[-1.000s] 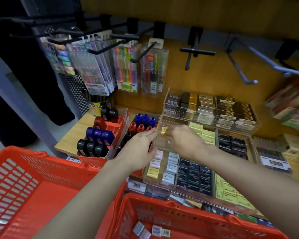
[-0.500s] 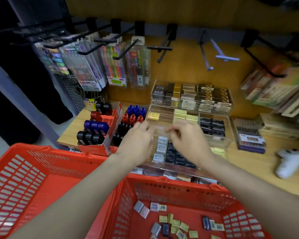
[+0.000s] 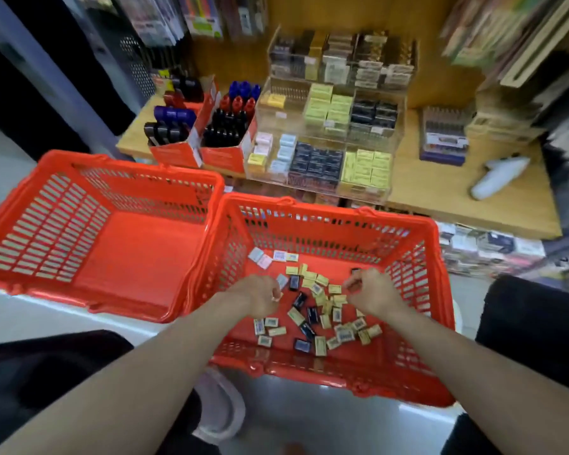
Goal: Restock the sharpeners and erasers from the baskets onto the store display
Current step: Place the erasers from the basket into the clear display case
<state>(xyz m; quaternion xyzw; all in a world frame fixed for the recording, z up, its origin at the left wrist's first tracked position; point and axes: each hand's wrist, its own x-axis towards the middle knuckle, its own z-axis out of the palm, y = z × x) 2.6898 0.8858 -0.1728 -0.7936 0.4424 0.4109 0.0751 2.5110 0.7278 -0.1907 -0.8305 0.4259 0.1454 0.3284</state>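
Note:
Many small erasers and sharpeners (image 3: 322,323), yellow, white and black, lie loose on the floor of the right red basket (image 3: 411,257). Both my hands are down inside it. My left hand (image 3: 260,297) hovers over the pile with curled fingers, next to a white eraser (image 3: 282,280). My right hand (image 3: 370,290) also has curled fingers, just short of a black piece (image 3: 355,270). Blur hides whether either hand holds anything. Beyond the basket stands the clear tiered display (image 3: 326,142) with rows of yellow, white and black boxes.
A second red basket (image 3: 128,159) sits to the left with nothing in it. Two red cartons of markers (image 3: 204,133) stand left of the display on the wooden shelf (image 3: 440,198). A white object (image 3: 500,177) lies on the shelf at the right. Hanging pen packs are behind.
Both hands left the display's middle tier and came down into the right basket. My view tilted down, so the baskets now fill the frame.

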